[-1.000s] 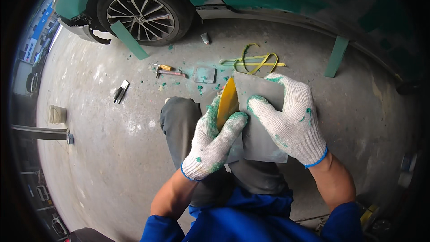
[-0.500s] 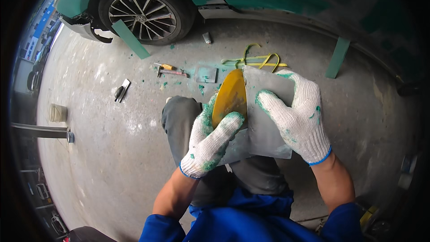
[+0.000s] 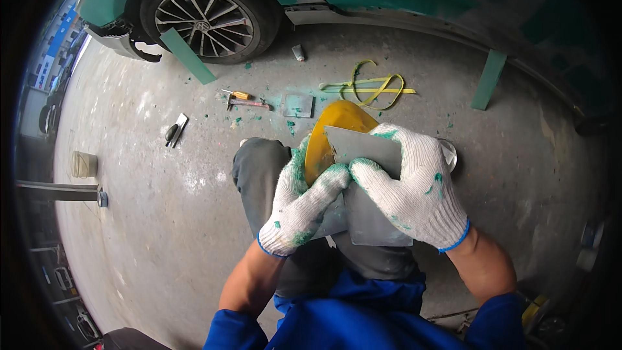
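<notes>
Both my hands wear white knit gloves smeared with green. My left hand [image 3: 299, 202] is closed on a curved yellow spreader [image 3: 327, 135], its thumb pressed on the near side. My right hand [image 3: 414, 188] grips a thin grey rectangular sheet [image 3: 372, 221], thumb on top and fingers curled behind the far edge. The sheet lies partly across the spreader's face, and its upper left corner covers some of the yellow. Below my left thumb shows another grey flat piece [image 3: 334, 219]; whether it is separate is hidden. All this is held above my knees.
A green car with its wheel [image 3: 202, 26] stands ahead. Green strips [image 3: 188, 56] [image 3: 488, 81] lean near it. On the concrete lie a hammer [image 3: 249, 103], a yellow strap [image 3: 379, 89], a square plate [image 3: 298, 105], a black-handled scraper [image 3: 176, 131] and a round shiny object [image 3: 448, 154].
My right hand has moved left and slightly down with the grey sheet, which now overlaps the yellow spreader. More of the spreader's broad face shows. The round object beyond my right hand has come into sight.
</notes>
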Demonstrator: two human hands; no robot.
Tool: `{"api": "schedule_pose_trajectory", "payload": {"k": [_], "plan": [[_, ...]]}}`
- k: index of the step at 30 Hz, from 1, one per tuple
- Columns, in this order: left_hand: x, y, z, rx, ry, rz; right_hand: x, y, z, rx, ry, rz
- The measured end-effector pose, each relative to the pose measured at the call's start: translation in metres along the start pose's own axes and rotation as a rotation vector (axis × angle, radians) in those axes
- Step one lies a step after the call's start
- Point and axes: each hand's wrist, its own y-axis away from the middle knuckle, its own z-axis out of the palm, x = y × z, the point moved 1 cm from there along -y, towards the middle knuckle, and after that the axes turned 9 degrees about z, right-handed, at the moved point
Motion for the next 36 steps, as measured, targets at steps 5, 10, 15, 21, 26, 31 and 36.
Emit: {"api": "schedule_pose_trajectory", "payload": {"k": [5, 10, 15, 21, 26, 31, 36], "plan": [[0.002, 0.000, -0.007, 0.017, 0.035, -0.073, 0.003, 0.006, 0.004, 0.040, 0.011, -0.110], [0.011, -0.001, -0.004, 0.044, -0.054, -0.124, 0.006, 0.002, 0.003, -0.049, -0.176, 0.036], [0.016, -0.007, 0.001, -0.029, 0.044, -0.199, 0.004, 0.004, -0.005, -0.003, -0.208, 0.042], [0.003, -0.021, 0.000, -0.106, 0.128, -0.157, 0.018, 0.008, -0.019, 0.057, -0.144, -0.011], [0.015, -0.063, 0.037, -0.034, 0.091, -0.160, 0.043, 0.001, -0.056, 0.424, 0.127, -0.119], [0.020, -0.084, 0.048, -0.179, -0.014, -0.127, 0.041, -0.006, -0.086, 0.392, -0.271, -0.017], [0.015, -0.093, 0.043, -0.047, 0.070, -0.045, 0.046, -0.006, -0.078, 0.375, -0.384, 0.260]]}}
